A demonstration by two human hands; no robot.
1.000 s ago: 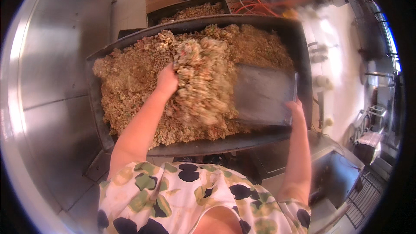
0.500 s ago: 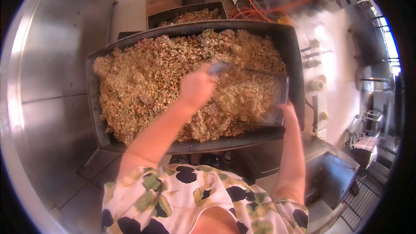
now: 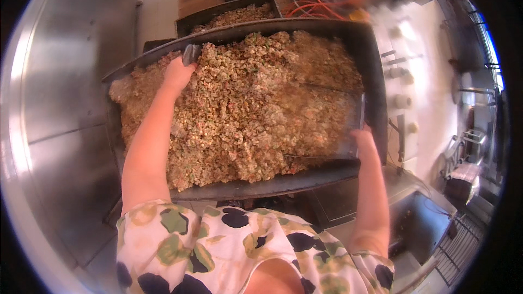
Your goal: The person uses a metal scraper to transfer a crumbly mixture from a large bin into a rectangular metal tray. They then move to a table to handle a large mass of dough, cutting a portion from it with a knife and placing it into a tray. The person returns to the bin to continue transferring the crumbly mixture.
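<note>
A wide dark trough (image 3: 261, 189) holds a heap of crumbly, grainy brown-and-pink mixture (image 3: 234, 114) with green flecks. At the heap's far left, my left hand (image 3: 178, 73) is closed round a small greyish flat-edged hand tool (image 3: 191, 54); its exact kind does not show clearly. My right hand (image 3: 362, 133) grips the right edge of a clear shallow tray (image 3: 361, 111) inside the trough's right end. Mixture lies over most of that tray and hides its far left part.
Beyond the trough stands a smaller dark bin (image 3: 185, 26) with similar mixture. Orange cables (image 3: 316, 5) run behind it. A metal panel (image 3: 65, 87) rises at the left. To the right are pale wall fittings (image 3: 402, 102), and a wire rack (image 3: 457, 256) sits at lower right.
My left hand has moved from the middle of the heap to its far left with the hand tool. My right hand stays at the clear tray's edge.
</note>
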